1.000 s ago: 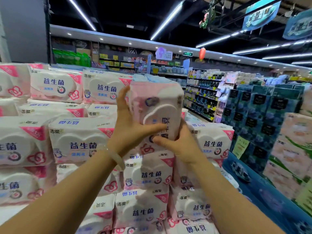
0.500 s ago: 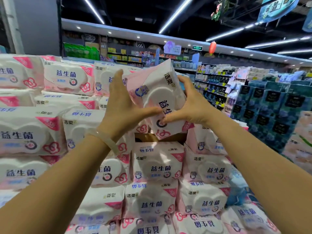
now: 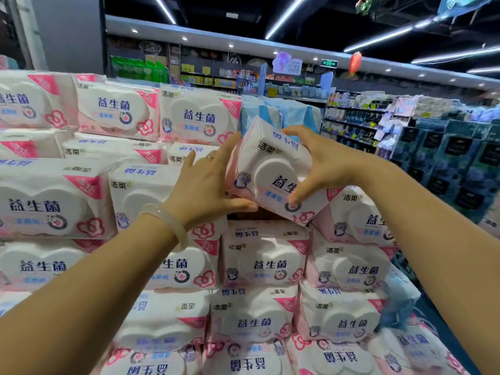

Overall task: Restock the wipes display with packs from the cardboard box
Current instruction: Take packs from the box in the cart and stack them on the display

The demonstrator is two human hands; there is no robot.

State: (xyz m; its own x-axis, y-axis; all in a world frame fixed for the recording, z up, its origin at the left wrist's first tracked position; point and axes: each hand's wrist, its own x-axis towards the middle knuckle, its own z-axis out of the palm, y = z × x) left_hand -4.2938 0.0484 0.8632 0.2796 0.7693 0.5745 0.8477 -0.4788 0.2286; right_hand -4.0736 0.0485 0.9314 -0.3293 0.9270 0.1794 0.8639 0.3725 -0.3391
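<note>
Wipes pack (image 3: 273, 171) tilted, held above gap in top row of wipes display (image 3: 265, 263), near display's right end. Right hand (image 3: 322, 163) grips pack, fingers over top edge, thumb on front. Left hand (image 3: 205, 185) flat against pack's left side, fingers straight, thumb under bottom edge. Pale bangle (image 3: 167, 220) on left wrist. Dark blue packs (image 3: 454, 163) stacked right. Store shelves (image 3: 349, 117) behind, strip lights overhead.

Tilted pink-white wipes pack (image 3: 273, 174) (above gap)
</note>
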